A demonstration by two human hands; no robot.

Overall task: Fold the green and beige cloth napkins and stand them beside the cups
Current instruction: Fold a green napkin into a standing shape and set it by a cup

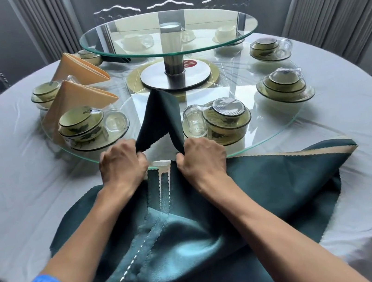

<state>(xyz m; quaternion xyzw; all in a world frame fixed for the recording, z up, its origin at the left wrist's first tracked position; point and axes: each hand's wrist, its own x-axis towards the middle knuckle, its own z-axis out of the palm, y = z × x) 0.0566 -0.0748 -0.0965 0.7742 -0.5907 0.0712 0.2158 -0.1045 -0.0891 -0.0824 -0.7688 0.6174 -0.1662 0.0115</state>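
A folded dark green napkin (162, 117) stands as a tent on the glass turntable, between two cup-and-bowl sets. My left hand (121, 164) pinches its left bottom corner. My right hand (201, 156) pinches its right bottom corner. Several more green napkins (273, 188) lie in a loose heap on the near table under my forearms, with a beige one (280, 156) showing at the heap's far edge. Two folded beige napkins (81, 99) (79, 68) stand at the left beside cup sets.
Wrapped cup-and-bowl sets (83, 128) (222, 116) (284, 86) (270, 48) ring the lower glass turntable (275, 126). A raised glass tier (167, 31) on a steel post stands at the centre. The round table has a white cloth (15, 180).
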